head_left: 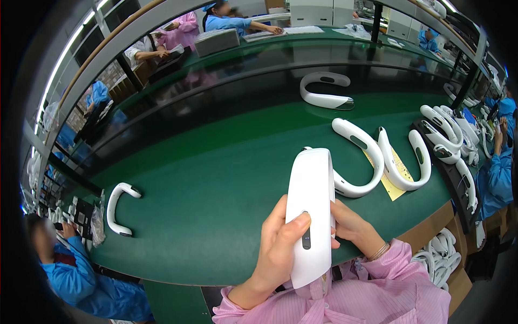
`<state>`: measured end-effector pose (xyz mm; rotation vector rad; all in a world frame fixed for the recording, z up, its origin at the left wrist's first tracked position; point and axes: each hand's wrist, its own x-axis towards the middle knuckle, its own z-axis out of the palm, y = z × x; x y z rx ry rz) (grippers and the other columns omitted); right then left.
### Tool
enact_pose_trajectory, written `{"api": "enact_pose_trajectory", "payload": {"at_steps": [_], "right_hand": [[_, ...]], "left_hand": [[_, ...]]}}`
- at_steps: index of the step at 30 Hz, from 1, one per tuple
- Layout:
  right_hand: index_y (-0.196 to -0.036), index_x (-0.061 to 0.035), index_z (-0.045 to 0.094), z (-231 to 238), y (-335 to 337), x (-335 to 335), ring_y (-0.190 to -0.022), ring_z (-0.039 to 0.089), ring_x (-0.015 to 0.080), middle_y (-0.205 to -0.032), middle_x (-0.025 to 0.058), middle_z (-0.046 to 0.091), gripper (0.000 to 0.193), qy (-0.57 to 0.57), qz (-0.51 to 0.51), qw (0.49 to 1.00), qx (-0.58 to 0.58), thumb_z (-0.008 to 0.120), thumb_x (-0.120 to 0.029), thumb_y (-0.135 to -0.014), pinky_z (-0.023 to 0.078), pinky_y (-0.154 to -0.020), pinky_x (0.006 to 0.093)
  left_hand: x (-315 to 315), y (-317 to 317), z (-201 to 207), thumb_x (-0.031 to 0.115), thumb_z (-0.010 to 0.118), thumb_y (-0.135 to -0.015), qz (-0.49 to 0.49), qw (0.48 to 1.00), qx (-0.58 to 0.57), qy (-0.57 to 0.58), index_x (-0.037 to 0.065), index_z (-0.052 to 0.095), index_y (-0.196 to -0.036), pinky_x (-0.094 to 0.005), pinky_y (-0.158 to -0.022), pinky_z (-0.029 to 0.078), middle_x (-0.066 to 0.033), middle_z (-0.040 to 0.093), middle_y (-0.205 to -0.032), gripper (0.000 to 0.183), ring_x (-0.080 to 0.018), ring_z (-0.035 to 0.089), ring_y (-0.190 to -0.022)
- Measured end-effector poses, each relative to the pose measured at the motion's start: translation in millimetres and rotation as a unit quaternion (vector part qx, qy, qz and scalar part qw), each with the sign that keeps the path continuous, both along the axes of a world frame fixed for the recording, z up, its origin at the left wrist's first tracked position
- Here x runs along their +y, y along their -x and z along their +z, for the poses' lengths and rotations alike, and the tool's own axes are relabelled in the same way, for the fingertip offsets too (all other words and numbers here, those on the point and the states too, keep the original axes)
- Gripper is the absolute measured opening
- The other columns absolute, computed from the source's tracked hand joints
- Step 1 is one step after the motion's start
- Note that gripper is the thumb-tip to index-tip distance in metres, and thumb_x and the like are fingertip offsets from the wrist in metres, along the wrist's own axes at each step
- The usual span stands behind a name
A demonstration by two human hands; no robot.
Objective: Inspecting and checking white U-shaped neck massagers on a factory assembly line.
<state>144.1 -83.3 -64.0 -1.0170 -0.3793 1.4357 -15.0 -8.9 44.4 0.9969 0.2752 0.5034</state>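
A white, curved neck fan (313,181) stands upright between my hands, above the near edge of the green table. My left hand (274,245) wraps around its left side, with the thumb on a small dark oval panel. On the other side, my right hand (353,224) grips the edge; some of its fingers are hidden behind the fan. Just right of it lies another U-shaped neck fan (379,162). A further one (422,167) rests partly on a yellow printed sheet (396,193).
One neck fan (318,99) lies at the far side, another (112,211) at the left end. A black tray (468,216) with several fans stands at the right. Below it, a cardboard box (459,286) holds white parts. Co-workers sit at both sides; a metal frame (125,67) spans the back.
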Motion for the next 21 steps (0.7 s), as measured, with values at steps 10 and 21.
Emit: {"api": "enact_pose_trajectory", "payload": {"at_steps": [10,21], "right_hand": [[-0.112,-0.0020,0.049,-8,-10,-10,-0.078,0.057,0.0134,-0.086,0.0055,0.057,0.044,-0.023,-0.069,0.994,-0.080,0.054,-0.040,-0.090,0.049,-0.070,0.0282],[-0.142,0.0044,0.011,80,2,-41,-0.114,0.039,0.0236,-0.126,0.0160,0.039,0.070,-0.220,0.116,0.871,-0.425,0.048,-0.028,-0.092,0.028,-0.101,0.0336]], "left_hand": [[18,7,-20,0.032,0.038,-0.088,0.031,0.998,0.037,-0.033,-0.009,0.037,-0.116,-0.0310,-0.048,0.053,-0.0259,0.060,-0.086,0.049,-0.0280,0.063,-0.055],[65,5,-107,0.017,0.057,-0.088,0.226,0.973,0.038,-0.002,0.002,0.041,-0.121,-0.0326,-0.076,0.050,-0.0100,0.054,-0.108,0.040,-0.0182,0.058,-0.089]]}}
